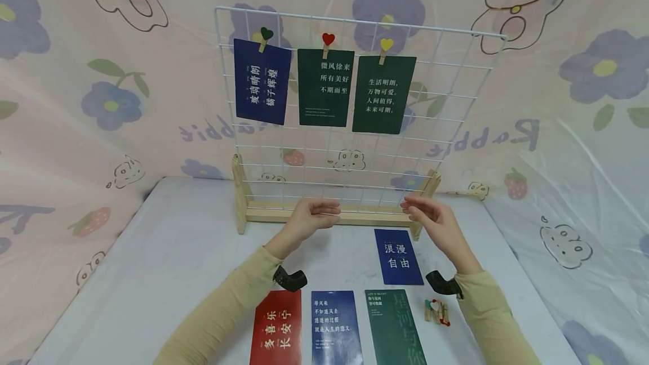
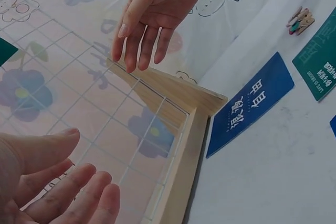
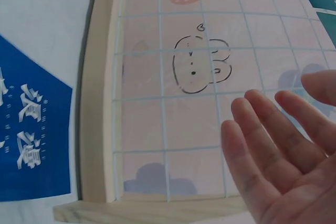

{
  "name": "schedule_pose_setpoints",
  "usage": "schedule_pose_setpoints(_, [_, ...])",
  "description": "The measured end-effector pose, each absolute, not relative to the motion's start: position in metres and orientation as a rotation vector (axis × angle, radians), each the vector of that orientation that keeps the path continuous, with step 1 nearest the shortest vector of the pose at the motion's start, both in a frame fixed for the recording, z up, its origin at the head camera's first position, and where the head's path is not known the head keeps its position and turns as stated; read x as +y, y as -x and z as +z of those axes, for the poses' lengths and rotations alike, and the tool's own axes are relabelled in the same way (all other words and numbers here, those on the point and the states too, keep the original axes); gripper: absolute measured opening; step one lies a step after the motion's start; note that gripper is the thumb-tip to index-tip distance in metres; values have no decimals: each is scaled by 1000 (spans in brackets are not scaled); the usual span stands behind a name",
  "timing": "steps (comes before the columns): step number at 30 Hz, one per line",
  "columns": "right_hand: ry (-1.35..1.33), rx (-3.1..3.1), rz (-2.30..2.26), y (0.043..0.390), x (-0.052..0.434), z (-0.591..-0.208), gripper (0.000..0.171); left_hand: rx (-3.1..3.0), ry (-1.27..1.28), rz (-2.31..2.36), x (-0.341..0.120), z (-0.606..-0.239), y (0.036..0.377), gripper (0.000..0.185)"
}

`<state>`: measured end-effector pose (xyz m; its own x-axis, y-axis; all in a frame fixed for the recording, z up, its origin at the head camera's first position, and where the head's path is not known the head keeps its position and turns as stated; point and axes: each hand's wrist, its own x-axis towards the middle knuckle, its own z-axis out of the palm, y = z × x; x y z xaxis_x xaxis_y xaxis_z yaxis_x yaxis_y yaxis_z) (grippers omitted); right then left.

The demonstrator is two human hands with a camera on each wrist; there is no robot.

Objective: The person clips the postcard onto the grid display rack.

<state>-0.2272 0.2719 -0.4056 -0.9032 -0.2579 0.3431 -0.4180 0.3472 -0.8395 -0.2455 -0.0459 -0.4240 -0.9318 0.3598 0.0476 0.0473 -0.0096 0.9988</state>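
Observation:
A white wire grid panel [image 1: 355,145] stands upright in a wooden base [image 1: 334,216] at the back of the white table [image 1: 152,263]. Three cards hang on it from heart clips: a blue card [image 1: 262,81], a dark green card [image 1: 325,87] and another green card [image 1: 383,94]. My left hand [image 1: 315,216] and right hand [image 1: 425,214] hover empty just in front of the base, fingers relaxed, palms facing each other. The left hand [image 2: 58,182] and right hand [image 2: 144,24] show beside the wooden base [image 2: 181,124]. The right hand [image 3: 283,156] hovers before the grid panel [image 3: 173,77].
A blue card [image 1: 398,256] lies flat under my right hand. A red card [image 1: 276,328], a blue card [image 1: 336,328] and a green card [image 1: 395,328] lie in a row at the front edge. Several small wooden clips [image 1: 437,312] lie by my right wrist. Printed cloth [image 1: 76,100] surrounds the table.

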Motion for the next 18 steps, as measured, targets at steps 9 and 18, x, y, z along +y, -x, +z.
schedule_pose_setpoints(9, [-580, -2533, 1574, 218, 284, -419, 32, 2021, -454, 1993, -44, -442, 242, 37])
schedule_pose_setpoints(18, [-532, -2645, 1595, 208, 296, -430, 35, 1943, -386, 1978, -33, -448, 236, 39])
